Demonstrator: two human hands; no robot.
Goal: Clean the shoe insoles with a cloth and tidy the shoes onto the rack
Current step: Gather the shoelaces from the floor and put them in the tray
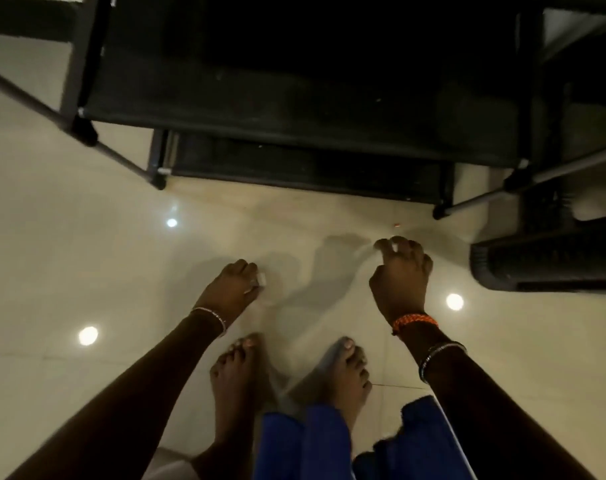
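Glossy cream tile floor (87,258) fills the frame, ceiling lights glinting off it, with the black shoe rack (294,109) up at twelve o'clock and a dark ribbed bin (544,265) at three. No shoes, insoles or cloth in view, so I reckon the job now is finding the next pair. Left hand (230,289) hangs relaxed and empty, right hand (400,275) loosely curled on nothing, both free to reach, bare feet (235,372) below.

Orange bracelet (415,321), beaded bangles (441,355), possibly blue garment (305,445), bare feet (235,372).
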